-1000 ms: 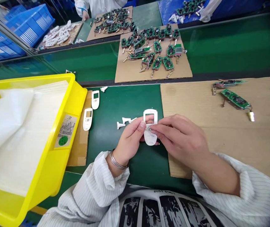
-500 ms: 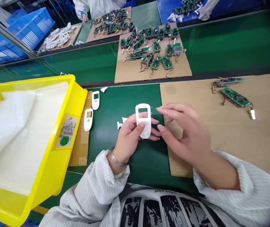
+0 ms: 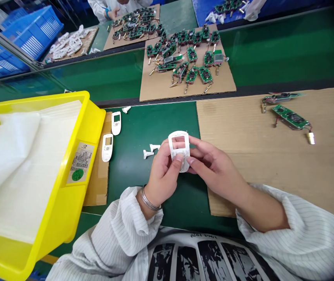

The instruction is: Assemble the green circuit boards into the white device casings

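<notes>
Between both hands, above the green bench, is a white plastic housing shell with a rectangular window at its top. My left hand grips its left side, thumb on the lower front. From the right, my right hand closes on the other edge, its thumb at the lower right and its fingers partly hidden behind. Two small white plastic pieces lie just left of my left hand. Further left, two similar white shells rest at the edge of a cardboard strip, with another small white piece nearby.
At left stands a yellow bin lined with white sheets. Cardboard on the right bears two wired circuit boards. Several more boards lie on cardboard beyond the bench edge. Across the line are a co-worker's hand and a blue basket.
My right hand has moved left and closed on the shell's right edge; before, it was apart from it. My left hand still holds the shell. The co-worker's hands have come further into view.
</notes>
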### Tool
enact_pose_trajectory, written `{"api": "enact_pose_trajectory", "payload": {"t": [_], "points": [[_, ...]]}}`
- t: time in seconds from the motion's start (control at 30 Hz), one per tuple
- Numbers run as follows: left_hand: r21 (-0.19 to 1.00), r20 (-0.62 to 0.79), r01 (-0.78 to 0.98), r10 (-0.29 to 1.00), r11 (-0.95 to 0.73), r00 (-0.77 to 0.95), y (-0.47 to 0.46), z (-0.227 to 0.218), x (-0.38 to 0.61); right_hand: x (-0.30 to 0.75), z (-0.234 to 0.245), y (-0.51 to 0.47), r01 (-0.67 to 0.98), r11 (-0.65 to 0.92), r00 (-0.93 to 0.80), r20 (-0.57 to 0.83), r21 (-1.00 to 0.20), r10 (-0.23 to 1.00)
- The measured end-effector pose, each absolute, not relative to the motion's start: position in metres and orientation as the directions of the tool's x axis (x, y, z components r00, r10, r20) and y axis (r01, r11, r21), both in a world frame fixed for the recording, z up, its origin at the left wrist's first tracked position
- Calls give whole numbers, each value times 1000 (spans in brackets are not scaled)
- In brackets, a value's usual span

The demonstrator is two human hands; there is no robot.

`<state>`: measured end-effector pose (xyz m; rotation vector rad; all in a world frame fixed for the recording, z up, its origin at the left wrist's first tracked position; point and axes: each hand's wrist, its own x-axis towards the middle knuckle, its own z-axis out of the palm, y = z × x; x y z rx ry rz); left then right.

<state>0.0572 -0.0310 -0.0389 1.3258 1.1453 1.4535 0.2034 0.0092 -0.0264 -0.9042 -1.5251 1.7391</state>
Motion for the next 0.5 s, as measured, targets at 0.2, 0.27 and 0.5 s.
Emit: {"api": "enact_pose_trajectory", "payload": {"t": [0.2,0.27,0.5], "points": [[975,213,95,971,-203,-108,-32,-39,57,204,-21,12,94,53,-559,-9,-994,829],[976,205,92,973,-195,-106,-32,-39,57,204,-19,13,134,104,-551,13,-985,834],[973,224,82,970,-217,-98,-31,-39,58,204,-17,13,140,114,-553,18,-984,833]]}}
